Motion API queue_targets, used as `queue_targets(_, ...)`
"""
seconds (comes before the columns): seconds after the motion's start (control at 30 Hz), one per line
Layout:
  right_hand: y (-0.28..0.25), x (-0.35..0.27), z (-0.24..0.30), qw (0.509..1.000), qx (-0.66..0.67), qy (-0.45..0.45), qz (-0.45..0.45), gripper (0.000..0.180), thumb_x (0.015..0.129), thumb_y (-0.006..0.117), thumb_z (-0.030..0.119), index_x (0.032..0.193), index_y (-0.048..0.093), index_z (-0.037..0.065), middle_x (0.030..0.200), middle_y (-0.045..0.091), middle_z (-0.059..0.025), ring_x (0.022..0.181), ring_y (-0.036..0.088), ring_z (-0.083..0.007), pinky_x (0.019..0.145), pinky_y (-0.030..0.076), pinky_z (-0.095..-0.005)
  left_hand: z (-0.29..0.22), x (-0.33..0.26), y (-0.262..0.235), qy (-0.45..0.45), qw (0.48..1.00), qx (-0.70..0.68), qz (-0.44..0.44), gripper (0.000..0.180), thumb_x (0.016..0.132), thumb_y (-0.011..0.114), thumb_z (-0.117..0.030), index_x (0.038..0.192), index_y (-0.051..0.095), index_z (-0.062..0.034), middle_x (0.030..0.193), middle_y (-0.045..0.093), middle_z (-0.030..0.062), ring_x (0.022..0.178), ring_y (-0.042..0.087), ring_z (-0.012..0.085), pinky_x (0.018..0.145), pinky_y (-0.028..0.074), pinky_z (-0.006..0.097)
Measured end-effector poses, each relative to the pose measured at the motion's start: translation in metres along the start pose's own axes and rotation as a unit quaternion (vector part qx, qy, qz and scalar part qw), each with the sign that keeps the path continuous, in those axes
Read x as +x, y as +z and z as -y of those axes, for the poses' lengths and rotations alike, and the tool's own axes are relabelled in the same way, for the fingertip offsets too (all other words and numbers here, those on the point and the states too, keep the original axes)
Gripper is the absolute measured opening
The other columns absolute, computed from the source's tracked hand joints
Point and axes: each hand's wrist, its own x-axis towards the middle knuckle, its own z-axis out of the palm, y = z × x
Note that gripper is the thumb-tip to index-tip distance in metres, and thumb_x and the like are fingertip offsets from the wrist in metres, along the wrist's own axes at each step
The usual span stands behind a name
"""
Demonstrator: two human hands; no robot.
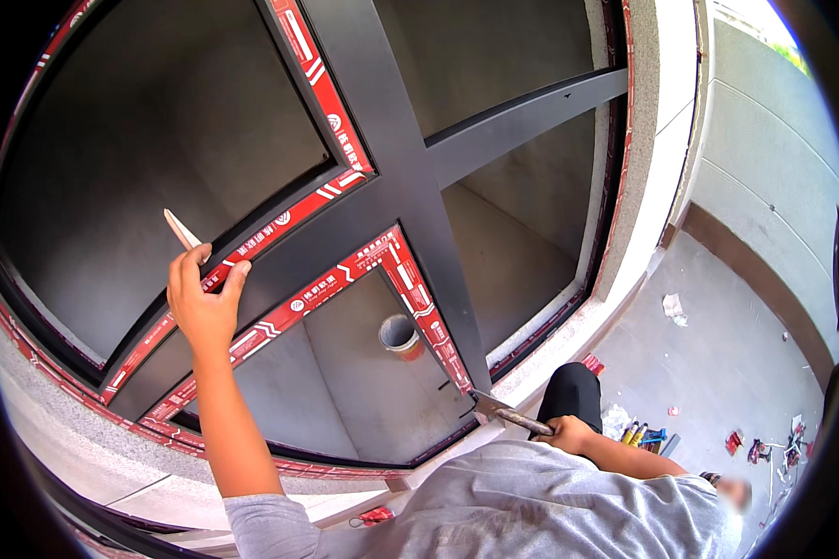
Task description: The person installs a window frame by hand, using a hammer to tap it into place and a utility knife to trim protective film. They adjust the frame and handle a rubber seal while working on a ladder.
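My left hand (203, 303) rests on the dark grey window frame (280, 247), at a rail covered with red-and-white protective tape. Its fingers curl at the rail's edge, with the thumb apart from them. A thin, pale, pointed piece (181, 228) sticks up beside the fingertips; whether the hand touches it I cannot tell. Low on the right, my right hand (569, 436) is wrapped round the handle of a wooden-handled tool (524, 421). The tool's flat metal end lies at the lower right corner of the taped inner frame (429, 307).
Through the lower opening a round bucket (401, 337) shows on the floor beyond. A light sill (569, 326) borders the frame. On the grey floor at right lie yellow-and-black tools (636, 434), crumpled white scrap (674, 309) and red tape scraps (735, 442). A low wall (764, 149) stands farther right.
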Motion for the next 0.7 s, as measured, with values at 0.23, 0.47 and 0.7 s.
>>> queue_targets(0.23,0.01,0.013,0.004,0.99,-0.124,-0.001,0.063,0.044,0.091,0.068,0.05,0.116,0.079,0.015,0.109,0.078,-0.0178,0.104,0.074,-0.0375,0.093,0.058,-0.0468,0.001,-0.001,-0.005,-0.018,1.0,-0.023,0.01,0.057,0.081,0.092,-0.027,0.129,0.07,-0.0064,0.128,0.067,0.0119,0.115,0.066,0.0304,0.101,0.052,0.042)
queue_targets(0.47,0.028,0.035,-0.016,0.981,-0.177,-0.025,0.078,0.038,0.086,0.066,0.037,0.11,0.079,0.009,0.109,0.077,-0.0235,0.108,0.072,-0.041,0.095,0.057,-0.0482,0.003,0.002,-0.001,-0.02,0.997,-0.069,-0.006,0.057,0.083,0.09,-0.026,0.131,0.07,-0.0041,0.125,0.068,0.015,0.115,0.066,0.0278,0.1,0.053,0.039)
queue_targets(0.7,0.027,0.061,-0.043,0.962,-0.228,-0.058,0.138,0.036,0.086,0.064,0.03,0.106,0.077,0.002,0.095,0.078,-0.0226,0.085,0.077,-0.0352,0.076,0.061,-0.0454,0.022,-0.002,0.002,-0.013,0.993,-0.069,-0.097,0.052,0.081,0.091,-0.03,0.125,0.074,-0.0071,0.119,0.07,0.0121,0.102,0.069,0.0267,0.09,0.057,0.039)
